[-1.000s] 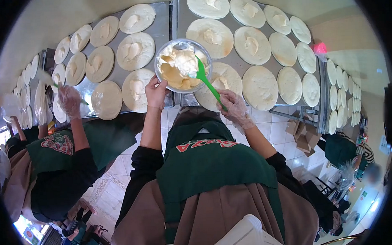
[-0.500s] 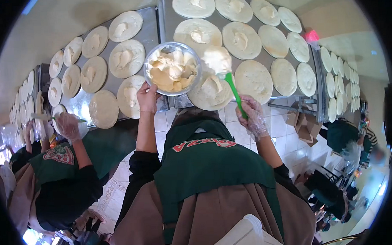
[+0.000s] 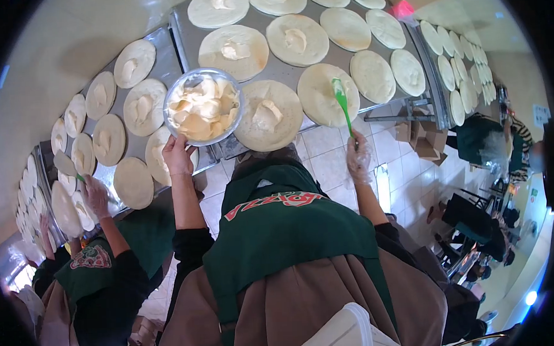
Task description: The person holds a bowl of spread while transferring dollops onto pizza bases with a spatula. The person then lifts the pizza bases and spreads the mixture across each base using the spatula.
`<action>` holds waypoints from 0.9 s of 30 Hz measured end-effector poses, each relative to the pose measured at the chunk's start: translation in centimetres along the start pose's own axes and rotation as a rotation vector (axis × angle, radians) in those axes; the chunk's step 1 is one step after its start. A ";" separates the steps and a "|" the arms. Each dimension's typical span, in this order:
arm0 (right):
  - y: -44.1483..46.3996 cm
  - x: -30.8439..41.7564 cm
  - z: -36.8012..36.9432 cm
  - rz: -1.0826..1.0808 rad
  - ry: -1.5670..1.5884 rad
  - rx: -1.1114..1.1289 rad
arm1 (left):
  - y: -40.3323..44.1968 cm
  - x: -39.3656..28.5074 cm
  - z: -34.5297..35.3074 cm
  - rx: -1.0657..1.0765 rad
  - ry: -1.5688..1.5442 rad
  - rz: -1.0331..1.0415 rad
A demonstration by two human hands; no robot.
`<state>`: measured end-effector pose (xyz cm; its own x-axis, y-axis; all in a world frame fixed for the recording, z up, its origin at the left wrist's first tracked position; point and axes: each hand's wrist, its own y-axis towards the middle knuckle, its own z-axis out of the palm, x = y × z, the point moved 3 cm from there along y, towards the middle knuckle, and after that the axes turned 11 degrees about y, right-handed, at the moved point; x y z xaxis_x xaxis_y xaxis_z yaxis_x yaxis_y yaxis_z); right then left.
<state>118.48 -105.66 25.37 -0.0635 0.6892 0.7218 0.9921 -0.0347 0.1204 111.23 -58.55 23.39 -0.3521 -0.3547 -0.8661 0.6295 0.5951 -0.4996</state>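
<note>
One gloved right hand (image 3: 359, 158) of ours pinches the green spatula (image 3: 342, 101) upper right of center, its blade (image 3: 338, 87) over a dough round (image 3: 314, 103); earlier it carried a big dollop, now mostly gone. Our left hand (image 3: 177, 157) clasps the metal bowl (image 3: 239, 108) by its rim, upper left of center; inside, pale cream (image 3: 204, 108) heaps in ragged folds. Farther rounds (image 3: 277, 0) are cut off by the top edge; what lies beneath the blade we cannot tell.

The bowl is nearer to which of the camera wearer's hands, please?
Left: the left hand holds the bowl; the right hand is away to its right.
</note>
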 end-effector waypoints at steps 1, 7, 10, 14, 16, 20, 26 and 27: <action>-0.1 -1.3 0.9 -0.122 -0.069 -0.065 | -0.3 -0.3 0.3 -0.021 -0.018 -0.016; -1.7 0.6 3.4 0.002 -0.261 0.078 | 0.0 -0.2 0.1 -0.033 -0.021 -0.027; -2.6 1.4 3.9 0.042 -0.209 0.122 | 0.4 0.2 -0.3 -0.026 -0.032 -0.033; -3.2 1.3 4.0 0.026 0.110 0.069 | 0.2 0.0 -0.1 -0.018 -0.036 -0.025; -3.1 1.6 3.4 0.076 0.177 0.077 | 0.0 -0.2 0.2 -0.034 -0.045 -0.035; -2.4 2.6 1.1 0.350 0.294 0.253 | -0.2 -0.2 0.5 -0.074 -0.061 -0.046; -2.4 9.3 -1.0 0.802 0.647 0.379 | 0.1 0.2 0.4 -0.081 -0.037 -0.043; -2.4 9.7 -1.1 0.835 0.701 0.340 | 0.0 0.3 0.3 -0.109 -0.040 -0.041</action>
<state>115.35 -99.68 32.84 0.6898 -0.0165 0.7238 0.7235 -0.0207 -0.6900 111.34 -58.90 23.12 -0.3466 -0.4080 -0.8446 0.5353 0.6534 -0.5353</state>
